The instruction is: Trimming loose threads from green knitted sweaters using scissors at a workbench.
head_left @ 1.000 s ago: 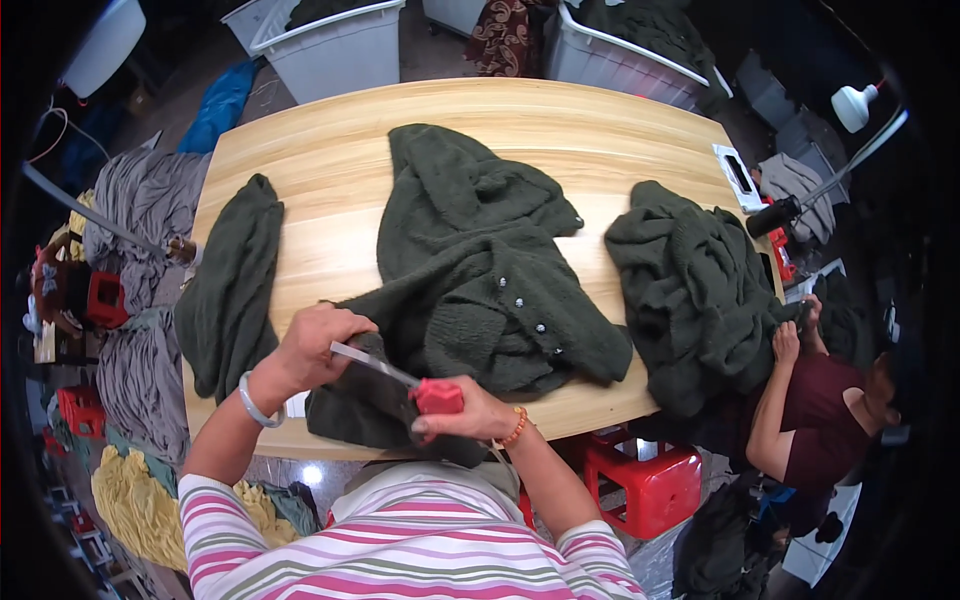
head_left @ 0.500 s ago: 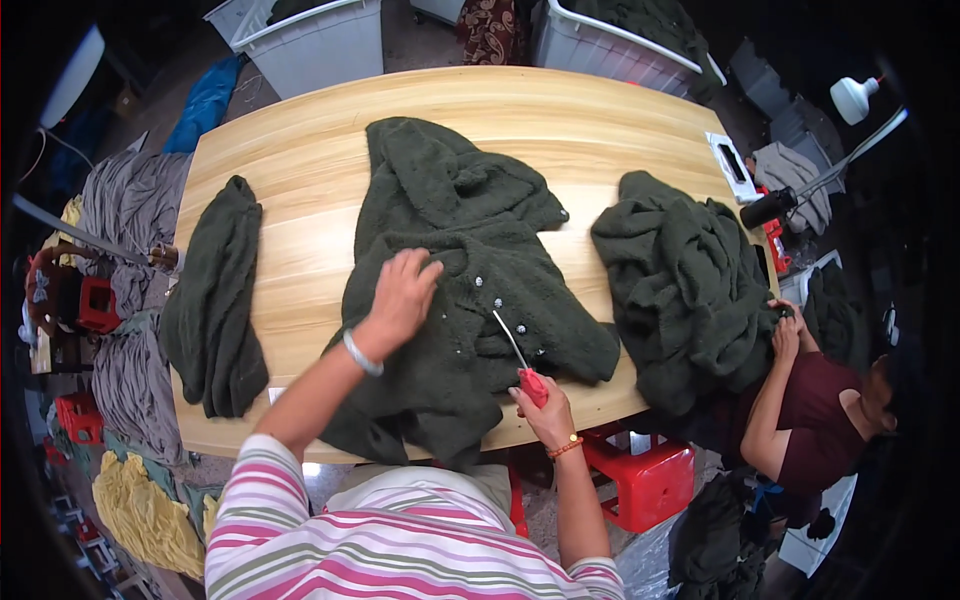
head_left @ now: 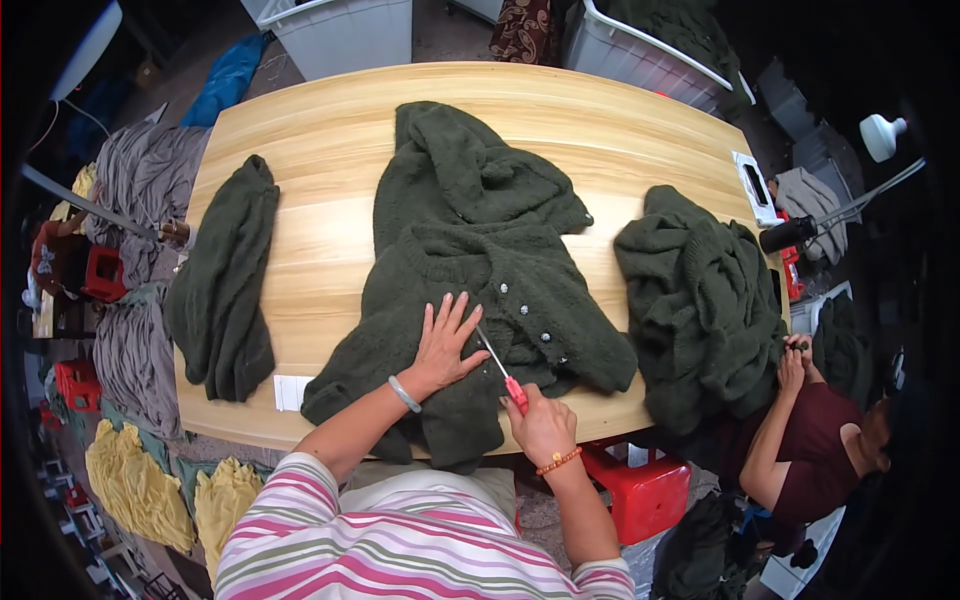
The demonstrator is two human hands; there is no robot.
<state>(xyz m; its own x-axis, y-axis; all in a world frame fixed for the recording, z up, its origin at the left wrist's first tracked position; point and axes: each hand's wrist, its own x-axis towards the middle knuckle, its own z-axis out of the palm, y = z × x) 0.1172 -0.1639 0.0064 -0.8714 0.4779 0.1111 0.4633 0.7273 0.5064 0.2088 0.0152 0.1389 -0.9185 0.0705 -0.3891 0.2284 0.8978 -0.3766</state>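
Note:
A dark green knitted cardigan (head_left: 440, 275) lies spread on the wooden table before me, its neckline away from me. Several shiny round buttons (head_left: 524, 310) run down its right front. My left hand (head_left: 445, 342) rests flat on the cloth with fingers spread, left of the opening. In my right hand (head_left: 545, 430) is a red-handled tool (head_left: 513, 390) with a long thin metal shaft, gripped by the handle. The shaft slants up and left, its tip close to my left fingers at the front edge. Whether the tip pierces the knit cannot be made out.
A folded green garment (head_left: 225, 290) lies at the table's (head_left: 325, 180) left, a heap of green knitwear (head_left: 690, 300) at its right. Beyond that heap sits a co-worker (head_left: 800, 450). Red stool (head_left: 645, 495) by the near edge; lamp (head_left: 787, 234) at right; white bins (head_left: 345, 40) behind.
My left hand has come down from near the neckline and flattened beside the opening. The tool's tip has moved left, close to those fingers. The whole view has shifted slightly.

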